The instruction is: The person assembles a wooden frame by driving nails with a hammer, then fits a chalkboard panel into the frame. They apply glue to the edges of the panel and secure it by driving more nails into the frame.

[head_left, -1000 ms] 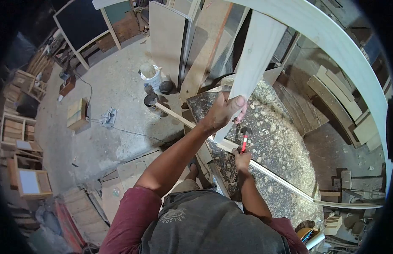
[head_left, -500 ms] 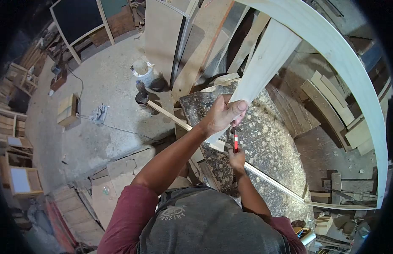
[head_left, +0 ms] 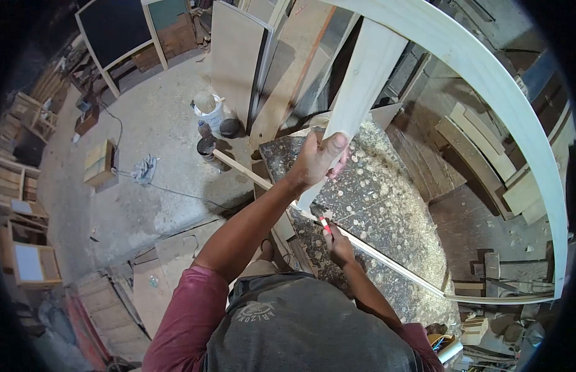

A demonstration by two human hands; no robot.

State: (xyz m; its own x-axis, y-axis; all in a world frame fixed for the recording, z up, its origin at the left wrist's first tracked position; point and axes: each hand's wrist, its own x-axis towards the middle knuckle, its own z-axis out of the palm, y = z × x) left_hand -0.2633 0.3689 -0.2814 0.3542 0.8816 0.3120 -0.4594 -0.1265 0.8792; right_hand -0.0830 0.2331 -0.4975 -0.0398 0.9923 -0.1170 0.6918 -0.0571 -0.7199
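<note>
A wide pale board rises from the lower rail toward a large curved wooden piece. My left hand is wrapped round this board near its lower part, thumb on top. My right hand grips a hammer with a red and white handle; its dark head is beside the board's lower end, close to the rail. The long narrow rail crosses the speckled work table and meets the curved piece at the right.
A white bucket and a dark round pot stand on the concrete floor. Large panels lean behind the table. Curved offcuts lie at the right. A wooden box and a crumpled cloth are at the left.
The board and my left hand have shifted slightly left. My right hand has moved left and down with the hammer, whose head is now by the board's lower end.
</note>
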